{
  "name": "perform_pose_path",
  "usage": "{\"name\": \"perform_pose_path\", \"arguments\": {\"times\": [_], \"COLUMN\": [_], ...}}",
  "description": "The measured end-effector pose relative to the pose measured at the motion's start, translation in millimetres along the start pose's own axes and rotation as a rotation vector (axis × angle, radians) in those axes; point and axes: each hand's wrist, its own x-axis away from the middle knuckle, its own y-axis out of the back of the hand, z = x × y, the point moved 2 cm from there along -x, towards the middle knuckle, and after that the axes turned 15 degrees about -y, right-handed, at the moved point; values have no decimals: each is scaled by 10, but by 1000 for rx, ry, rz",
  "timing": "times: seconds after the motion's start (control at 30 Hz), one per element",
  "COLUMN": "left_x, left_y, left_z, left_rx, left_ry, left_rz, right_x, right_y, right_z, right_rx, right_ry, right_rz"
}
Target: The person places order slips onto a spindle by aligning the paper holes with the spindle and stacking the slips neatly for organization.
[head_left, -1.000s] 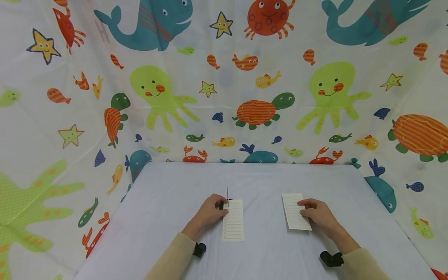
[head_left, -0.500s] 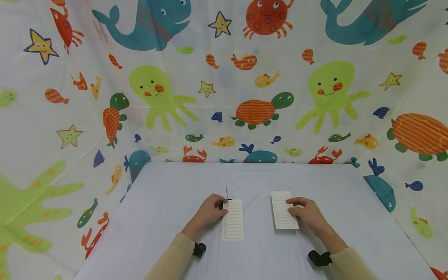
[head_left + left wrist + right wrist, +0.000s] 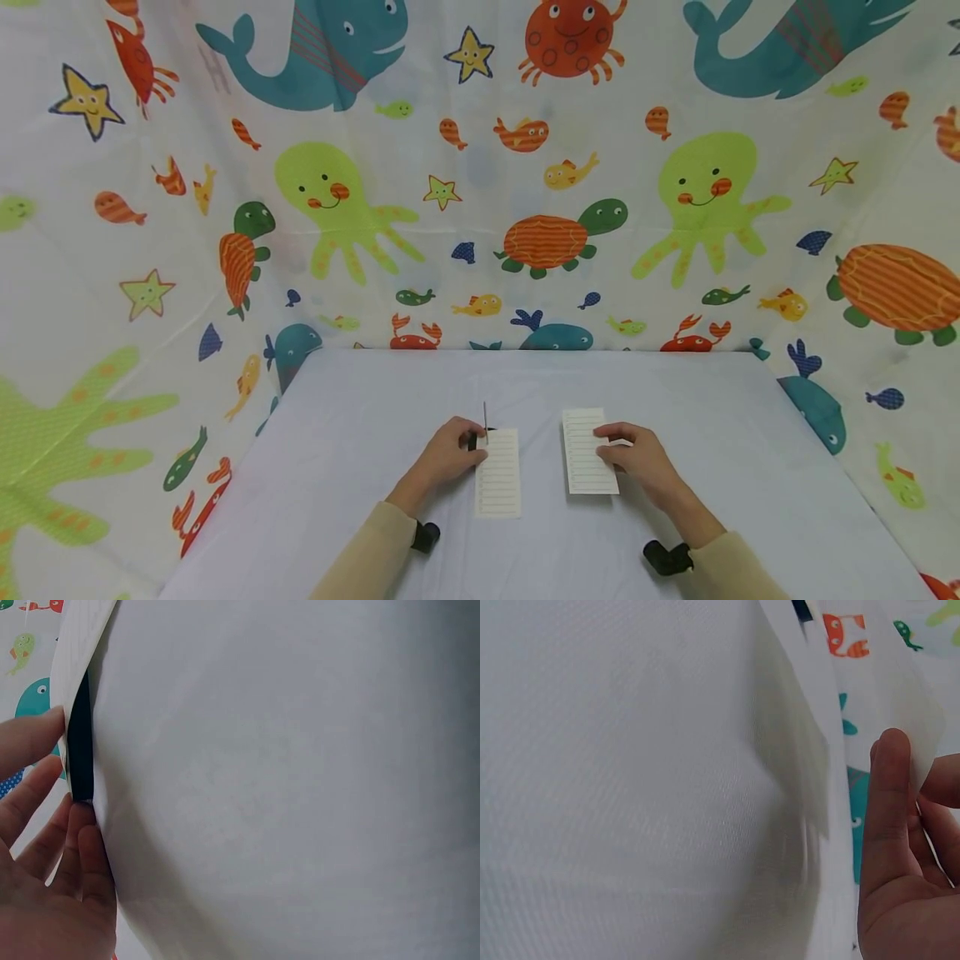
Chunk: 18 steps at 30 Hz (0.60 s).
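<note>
On the white table a lined paper slip [image 3: 497, 479] lies over the black base of a receipt spike [image 3: 485, 414], whose thin dark rod stands upright at the slip's top edge. My left hand [image 3: 442, 460] holds the base there, thumb and finger at the slip's left edge. From the left wrist view, the dark base [image 3: 81, 750] shows beneath the paper. A second lined slip [image 3: 583, 454] is pinched at its right edge by my right hand [image 3: 643, 458], tilted and close over the table. In the right wrist view this slip [image 3: 919, 705] rises between thumb and fingers.
White cloth covers the table [image 3: 375, 392]. Behind and beside it hangs a curtain [image 3: 480, 183] printed with sea animals. Each wrist carries a black camera mount, one at the left sleeve [image 3: 367, 554] and one at the right sleeve [image 3: 735, 571].
My right hand has moved left with its slip, bringing it nearer the spike, and the slip now leans less. The left hand keeps its place on the base.
</note>
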Motion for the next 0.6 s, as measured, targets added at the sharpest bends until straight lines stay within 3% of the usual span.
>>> {"name": "perform_pose_path", "arguments": {"times": [0.6], "left_x": [-9], "left_y": [-4], "left_z": [0], "left_rx": [0], "left_ry": [-1], "left_rz": [-10], "right_x": [55], "right_y": [-199], "right_z": [142], "right_rx": [-14], "right_ry": [6], "right_rz": [23]}}
